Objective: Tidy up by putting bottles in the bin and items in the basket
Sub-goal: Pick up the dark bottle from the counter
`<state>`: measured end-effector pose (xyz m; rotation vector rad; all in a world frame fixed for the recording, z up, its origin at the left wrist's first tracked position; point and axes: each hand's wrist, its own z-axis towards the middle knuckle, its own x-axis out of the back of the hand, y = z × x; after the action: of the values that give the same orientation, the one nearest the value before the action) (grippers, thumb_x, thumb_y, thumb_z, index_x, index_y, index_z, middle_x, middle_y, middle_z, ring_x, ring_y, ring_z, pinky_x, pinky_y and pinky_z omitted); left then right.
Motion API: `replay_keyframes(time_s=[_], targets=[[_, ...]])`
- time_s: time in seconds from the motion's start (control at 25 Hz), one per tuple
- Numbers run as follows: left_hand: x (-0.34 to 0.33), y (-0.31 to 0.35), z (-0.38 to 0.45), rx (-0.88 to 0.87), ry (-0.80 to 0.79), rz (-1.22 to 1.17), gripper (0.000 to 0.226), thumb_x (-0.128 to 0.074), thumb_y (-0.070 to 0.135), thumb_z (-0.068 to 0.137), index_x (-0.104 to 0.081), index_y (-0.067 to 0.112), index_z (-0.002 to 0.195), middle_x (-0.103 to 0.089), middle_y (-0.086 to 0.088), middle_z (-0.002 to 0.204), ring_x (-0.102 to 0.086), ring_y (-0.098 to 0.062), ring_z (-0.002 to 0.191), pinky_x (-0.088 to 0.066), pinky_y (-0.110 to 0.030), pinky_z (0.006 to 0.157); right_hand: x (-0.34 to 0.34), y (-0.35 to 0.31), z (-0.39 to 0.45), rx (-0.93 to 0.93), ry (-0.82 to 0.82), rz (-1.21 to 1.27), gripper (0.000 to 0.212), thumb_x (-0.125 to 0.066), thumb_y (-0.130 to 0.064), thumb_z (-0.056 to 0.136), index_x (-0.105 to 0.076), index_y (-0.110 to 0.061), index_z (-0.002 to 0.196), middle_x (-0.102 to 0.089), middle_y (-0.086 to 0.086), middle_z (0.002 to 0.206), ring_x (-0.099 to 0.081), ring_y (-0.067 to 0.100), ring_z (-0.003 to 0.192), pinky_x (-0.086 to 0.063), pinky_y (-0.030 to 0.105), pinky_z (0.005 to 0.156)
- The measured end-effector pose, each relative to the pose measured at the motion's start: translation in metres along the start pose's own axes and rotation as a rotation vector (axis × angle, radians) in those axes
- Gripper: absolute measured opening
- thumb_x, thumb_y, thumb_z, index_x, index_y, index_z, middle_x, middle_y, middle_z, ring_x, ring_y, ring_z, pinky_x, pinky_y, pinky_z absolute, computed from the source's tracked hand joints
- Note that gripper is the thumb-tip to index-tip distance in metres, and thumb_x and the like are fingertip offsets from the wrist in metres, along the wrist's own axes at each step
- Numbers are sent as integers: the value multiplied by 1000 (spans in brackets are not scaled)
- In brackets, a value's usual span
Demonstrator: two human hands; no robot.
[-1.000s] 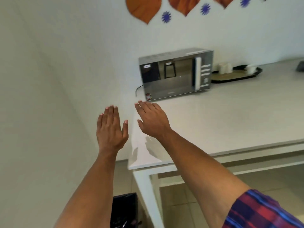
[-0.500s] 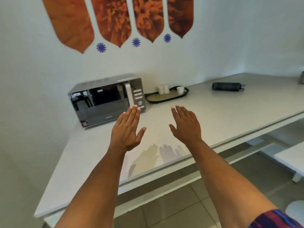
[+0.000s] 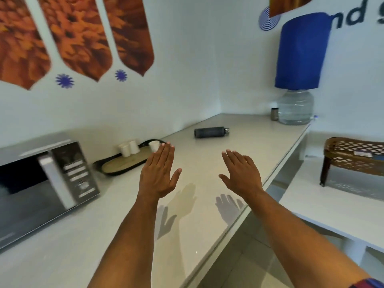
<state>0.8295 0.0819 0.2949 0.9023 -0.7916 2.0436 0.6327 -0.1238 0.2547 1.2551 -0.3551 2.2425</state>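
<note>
A dark grey bottle [image 3: 211, 132] lies on its side on the white counter [image 3: 257, 142], toward the far corner. A brown woven basket [image 3: 355, 156] with a few flat items inside stands on the lower white surface at the right. My left hand [image 3: 158, 173] and my right hand [image 3: 241, 173] hover flat above the counter with straight fingers, palms down, holding nothing. Both are well short of the bottle. Their shadows fall on the counter below them.
A silver microwave [image 3: 41, 183] stands at the left. Behind my left hand is a dark oval tray [image 3: 124, 166] with small white cups [image 3: 128, 147]. A water jug with a blue cover [image 3: 297, 80] and a metal cup [image 3: 274, 114] stand at the counter's far end.
The view has swung to the right, from the counter's left end and microwave to the bottle, water jug and basket. Both hands stay flat and empty in front of me.
</note>
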Motion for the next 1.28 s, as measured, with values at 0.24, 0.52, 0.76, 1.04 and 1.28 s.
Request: replay_keyframes(time_s=[0.24, 0.52, 0.76, 1.04, 1.28], targets=[[-75, -6, 103, -46, -41, -101, 81, -22, 59, 98, -11, 10, 161, -10, -8, 169, -7, -22, 156, -17, -43, 124, -35, 36, 85, -132, -23, -55, 80, -52, -56, 96, -25, -14, 158, -32, 6, 163, -31, 25, 149, -28, 41, 117], [-161, 7, 200, -39, -146, -243, 87, -18, 67, 95, -3, 14, 162, -8, -7, 169, -10, -22, 156, -18, -44, 122, -106, 87, 174, -204, -84, -42, 79, -53, -55, 95, -24, -15, 158, -28, 7, 164, -27, 24, 150, -25, 42, 117], [-244, 25, 291, 30, -279, -237, 87, -33, 63, 99, 4, 15, 161, -3, -7, 170, -8, -23, 156, -16, -46, 123, -192, 142, 281, -157, -132, 34, 81, -57, -54, 94, -24, -15, 157, -28, 8, 164, -28, 25, 149, -27, 42, 117], [-329, 42, 398, 41, -397, -153, 89, -35, 64, 98, 5, 16, 161, 2, -4, 170, -5, -23, 156, -18, -46, 122, -293, 189, 407, -93, -181, 214, 87, -61, -50, 93, -18, -15, 160, -23, 8, 166, -30, 28, 149, -30, 43, 117], [-397, 41, 453, 42, -466, -67, 92, -39, 65, 97, 7, 17, 161, 7, -3, 170, -3, -25, 157, -17, -48, 123, -369, 212, 478, 43, -287, 220, 95, -61, -52, 91, -6, -19, 162, -7, 8, 170, -16, 27, 154, -17, 43, 123]])
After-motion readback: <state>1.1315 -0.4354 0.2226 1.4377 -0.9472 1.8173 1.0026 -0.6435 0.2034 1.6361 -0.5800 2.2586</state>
